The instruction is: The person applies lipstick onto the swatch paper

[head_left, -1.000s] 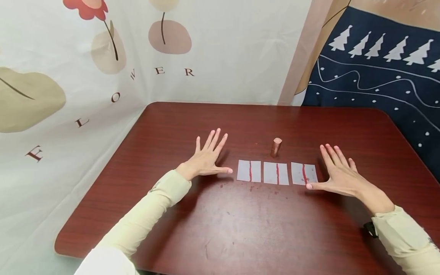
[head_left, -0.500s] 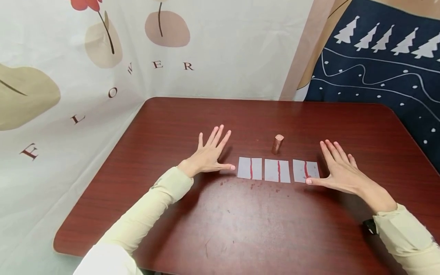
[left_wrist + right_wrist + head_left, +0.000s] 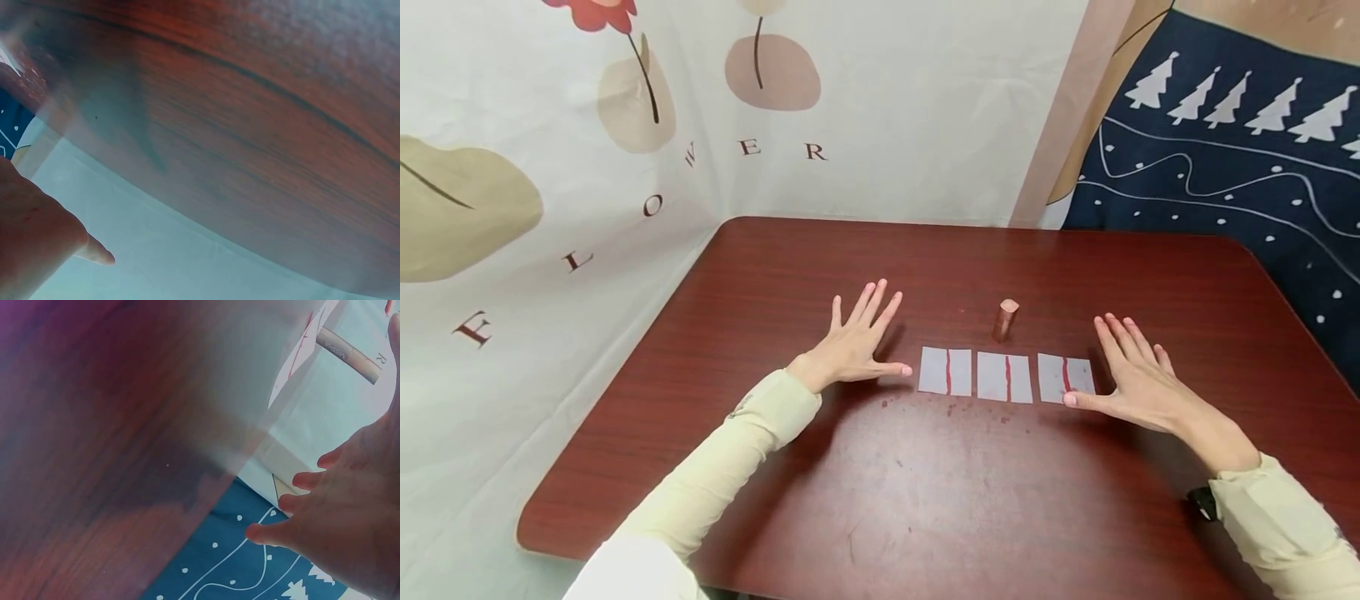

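Note:
In the head view, three white paper pieces lie in a row: left paper [image 3: 934,372], middle paper [image 3: 992,379] and right paper [image 3: 1079,375]. Each bears a red vertical stroke. Just behind the middle one stands a copper-coloured tube [image 3: 1004,323], like a lipstick; its lettering shows in the right wrist view on the tube [image 3: 349,355]. My left hand [image 3: 852,346] is spread left of the row, thumb towards the left paper. On the other side my right hand [image 3: 1146,387] is spread too, its thumb tip over the right paper's lower edge. Neither hand holds anything.
The dark red wooden table [image 3: 955,500] has small reddish smudges in front of the papers. A white printed cloth [image 3: 910,125] hangs behind and to the left. At the right back hangs a navy cloth [image 3: 1210,158] with white trees.
The head view dips slightly and comes back. Both hands stay spread in nearly the same place; the tube and papers have not moved on the table.

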`<state>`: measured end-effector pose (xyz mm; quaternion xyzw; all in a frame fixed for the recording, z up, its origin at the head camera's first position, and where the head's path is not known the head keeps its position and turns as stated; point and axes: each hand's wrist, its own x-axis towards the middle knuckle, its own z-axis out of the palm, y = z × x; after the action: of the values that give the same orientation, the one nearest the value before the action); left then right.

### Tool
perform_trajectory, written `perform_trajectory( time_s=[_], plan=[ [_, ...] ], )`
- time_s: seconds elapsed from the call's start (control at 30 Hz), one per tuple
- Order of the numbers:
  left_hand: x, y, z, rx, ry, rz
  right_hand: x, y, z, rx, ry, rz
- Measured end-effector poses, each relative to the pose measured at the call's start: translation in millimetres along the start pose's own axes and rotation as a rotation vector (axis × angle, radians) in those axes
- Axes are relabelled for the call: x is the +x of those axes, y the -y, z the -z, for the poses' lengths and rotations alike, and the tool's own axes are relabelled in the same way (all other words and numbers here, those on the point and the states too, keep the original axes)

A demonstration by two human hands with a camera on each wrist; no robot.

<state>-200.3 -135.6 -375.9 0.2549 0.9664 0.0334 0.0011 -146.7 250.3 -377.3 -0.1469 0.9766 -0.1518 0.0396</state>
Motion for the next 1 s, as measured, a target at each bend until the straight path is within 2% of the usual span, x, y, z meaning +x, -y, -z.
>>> perform_trajectory(
  time_s=[0.33,0.67,1.0],
  plan=[
    [-3.6,0.2,-3.6,-0.018,0.021,0.009,-1,2,-3,0.002,-0.017,0.006],
    [-8.2,1.7,-6.1,-0.011,0.003,-0.002,0,6,-3,0.017,-0.01,0.007],
    [-11.4,7.7,-5.1,-0.028,0.002,0.022,4,12,-2,0.021,-0.005,0.009]
  ],
)
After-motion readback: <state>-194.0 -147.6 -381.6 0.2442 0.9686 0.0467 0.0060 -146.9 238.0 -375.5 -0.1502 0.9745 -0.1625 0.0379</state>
